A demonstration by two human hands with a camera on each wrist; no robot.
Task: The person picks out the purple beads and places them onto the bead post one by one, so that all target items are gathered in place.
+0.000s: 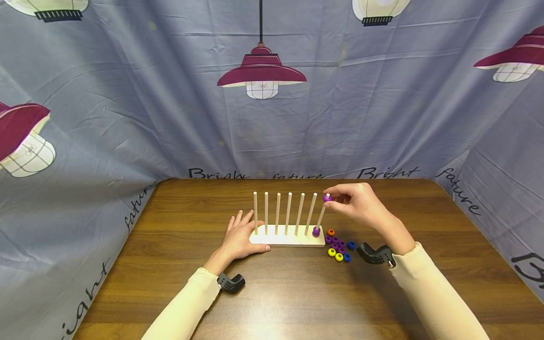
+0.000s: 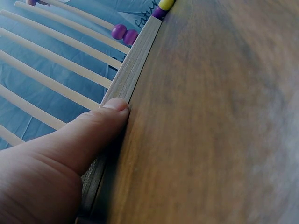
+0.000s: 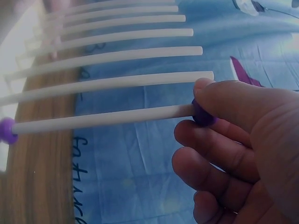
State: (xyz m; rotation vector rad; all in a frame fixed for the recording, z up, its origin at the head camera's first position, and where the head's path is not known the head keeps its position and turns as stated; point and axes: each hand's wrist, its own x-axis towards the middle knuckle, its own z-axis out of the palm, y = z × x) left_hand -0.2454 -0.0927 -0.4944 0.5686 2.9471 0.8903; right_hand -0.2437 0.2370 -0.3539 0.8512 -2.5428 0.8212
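A pale wooden peg rack [image 1: 286, 240] with a row of upright pegs stands on the table. My left hand [image 1: 240, 238] grips its left end, the thumb [image 2: 105, 116] along the front edge and the other fingers spread behind. At the top of the rightmost peg, my right hand [image 1: 359, 203] pinches a purple bead [image 3: 203, 113] between thumb and fingers. The peg's tip shows through the bead's hole in the head view. Two purple beads [image 1: 316, 231] sit stacked at the foot of that same peg. The other pegs carry no beads.
Loose beads lie beside the rack's right end: an orange bead [image 1: 331, 232], several purple beads [image 1: 335, 245], yellow beads [image 1: 332, 252] and blue beads [image 1: 351, 245]. The brown wooden table [image 1: 272, 297] reaches back to a patterned curtain [image 1: 170, 94].
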